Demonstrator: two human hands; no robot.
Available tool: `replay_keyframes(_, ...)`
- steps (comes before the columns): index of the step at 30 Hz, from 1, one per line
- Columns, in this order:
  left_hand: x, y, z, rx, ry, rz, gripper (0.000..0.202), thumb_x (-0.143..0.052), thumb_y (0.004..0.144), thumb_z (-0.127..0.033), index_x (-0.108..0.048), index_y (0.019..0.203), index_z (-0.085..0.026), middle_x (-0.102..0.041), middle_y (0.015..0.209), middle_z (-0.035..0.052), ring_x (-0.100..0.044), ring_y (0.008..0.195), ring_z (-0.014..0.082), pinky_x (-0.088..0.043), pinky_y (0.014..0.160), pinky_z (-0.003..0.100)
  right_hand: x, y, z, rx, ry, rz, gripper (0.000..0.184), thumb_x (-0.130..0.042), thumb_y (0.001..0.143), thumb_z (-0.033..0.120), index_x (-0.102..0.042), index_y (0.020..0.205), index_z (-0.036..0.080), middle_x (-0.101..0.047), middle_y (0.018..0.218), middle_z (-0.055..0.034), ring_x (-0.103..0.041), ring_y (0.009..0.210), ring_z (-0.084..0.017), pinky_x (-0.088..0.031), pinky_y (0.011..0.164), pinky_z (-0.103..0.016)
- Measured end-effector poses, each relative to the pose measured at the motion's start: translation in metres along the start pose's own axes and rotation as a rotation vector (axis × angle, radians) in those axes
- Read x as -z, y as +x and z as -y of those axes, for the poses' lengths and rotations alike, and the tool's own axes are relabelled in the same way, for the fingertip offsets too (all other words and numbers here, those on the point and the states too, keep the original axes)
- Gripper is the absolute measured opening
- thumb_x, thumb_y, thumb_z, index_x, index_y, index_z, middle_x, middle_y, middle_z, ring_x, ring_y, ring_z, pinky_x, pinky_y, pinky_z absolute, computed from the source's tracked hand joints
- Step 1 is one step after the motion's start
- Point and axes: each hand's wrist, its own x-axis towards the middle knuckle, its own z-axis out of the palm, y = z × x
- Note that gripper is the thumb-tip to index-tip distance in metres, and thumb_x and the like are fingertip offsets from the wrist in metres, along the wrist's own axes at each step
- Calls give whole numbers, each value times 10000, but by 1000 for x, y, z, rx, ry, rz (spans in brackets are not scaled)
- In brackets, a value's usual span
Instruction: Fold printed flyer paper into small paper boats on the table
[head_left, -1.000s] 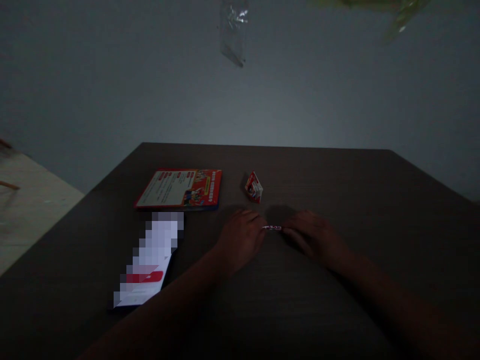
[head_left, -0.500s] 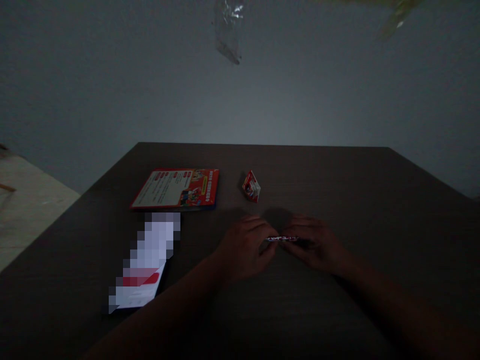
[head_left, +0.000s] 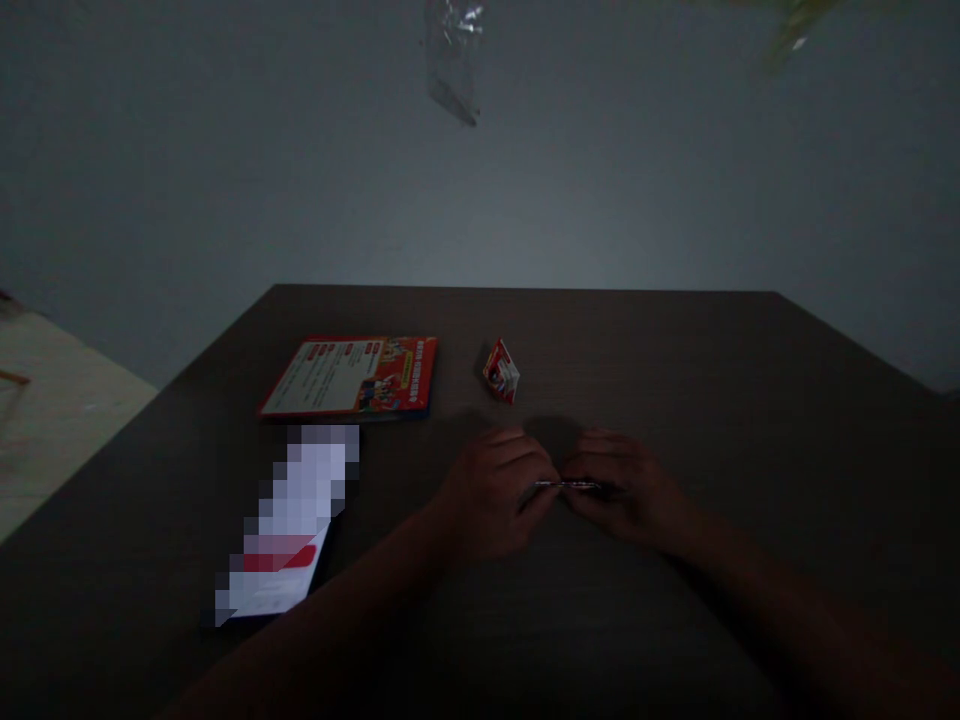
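Note:
Between my two hands is a thin printed piece of paper (head_left: 576, 484), seen almost edge-on, so its faces are hidden. My left hand (head_left: 499, 490) pinches its left end between thumb and fingers. On the right end, my right hand (head_left: 622, 485) has its fingers closed in the same way. The fingertips of both hands nearly meet at the middle of the piece. Just beyond them on the table lies a small folded red and white paper (head_left: 501, 374), partly raised, with neither hand touching it.
A red booklet (head_left: 337, 378) with a white text panel lies at the left of the dark wooden table (head_left: 645, 350). Nearer me is a lit phone (head_left: 289, 540), its screen partly blurred, beside my left forearm. A clear plastic bag (head_left: 454, 65) hangs on the wall behind.
The thin piece of paper has tipped slightly, now showing more of a bare edge and less print. My hands keep their hold in nearly the same spot; the other things are unmoved.

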Motion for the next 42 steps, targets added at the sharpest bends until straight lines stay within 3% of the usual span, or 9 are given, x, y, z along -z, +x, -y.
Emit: replay_keyframes(42,4,0,-2,13,-93,-62,54,-541,859,-157,-591,874,-139,-657,860,70,-581,816,164,-463,761,314,11,-3,2,-24,63,-80,74,-583,830,129,-632,862,173,-636,706,-42,-557,619,-139,-431,571,-273)
